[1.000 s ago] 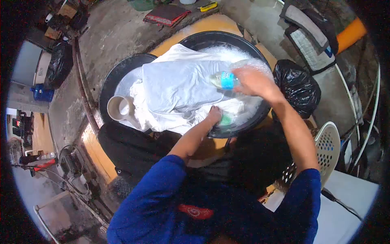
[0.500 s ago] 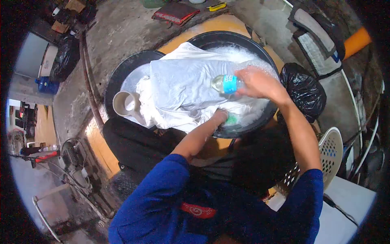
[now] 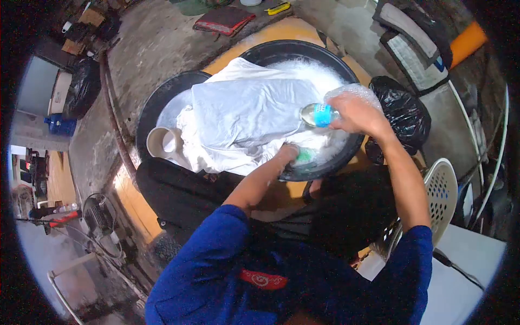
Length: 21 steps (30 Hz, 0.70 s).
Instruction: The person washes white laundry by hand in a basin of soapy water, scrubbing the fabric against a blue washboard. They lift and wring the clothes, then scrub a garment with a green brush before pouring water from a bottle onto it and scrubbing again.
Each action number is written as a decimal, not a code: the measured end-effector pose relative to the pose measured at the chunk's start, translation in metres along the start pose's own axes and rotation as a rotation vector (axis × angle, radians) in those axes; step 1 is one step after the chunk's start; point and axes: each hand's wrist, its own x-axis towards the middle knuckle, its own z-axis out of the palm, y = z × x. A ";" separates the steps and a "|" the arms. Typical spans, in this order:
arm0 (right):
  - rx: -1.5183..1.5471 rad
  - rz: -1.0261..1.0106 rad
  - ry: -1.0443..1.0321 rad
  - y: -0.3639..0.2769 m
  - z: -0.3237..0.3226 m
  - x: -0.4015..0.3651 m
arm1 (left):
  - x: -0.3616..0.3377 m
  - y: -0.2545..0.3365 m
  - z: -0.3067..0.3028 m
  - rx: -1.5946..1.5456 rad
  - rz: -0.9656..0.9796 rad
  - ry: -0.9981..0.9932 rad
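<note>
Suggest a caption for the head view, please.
Right hand tilts a bottle at white cloth draped over black basins; left hand holds a green object.

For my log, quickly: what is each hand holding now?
Left hand: on the cloth, by a green thing; grip cannot be told.
Right hand: closed on the bottle.

The cloth (image 3: 244,116) is seen as plain white, with no pattern. The larger basin (image 3: 292,51) at twelve o'clock of it and the smaller basin (image 3: 157,100) at nine o'clock are both black. White foam (image 3: 319,76) is shown in the larger one. The bottle (image 3: 319,115) is clear and banded by a blue label. A small object (image 3: 304,157) at five o'clock of the cloth is coloured green. A cream mug (image 3: 161,143) is found at eight o'clock. The platform (image 3: 271,35) is painted yellow-orange. A glossy black bag (image 3: 403,111) is seen at three o'clock, and a white basket (image 3: 439,195) dotted with holes at four. The shirt (image 3: 216,260) is blue and marked with a red emblem (image 3: 260,279).
</note>
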 end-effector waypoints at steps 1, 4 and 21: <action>-0.024 0.008 -0.022 0.006 -0.001 -0.003 | -0.001 0.001 -0.003 0.003 0.013 -0.006; -0.051 0.164 0.112 0.023 0.010 -0.010 | 0.001 -0.004 0.003 0.012 0.060 0.080; -0.290 0.552 -0.184 0.073 0.017 -0.066 | 0.013 -0.007 0.014 0.010 -0.045 0.017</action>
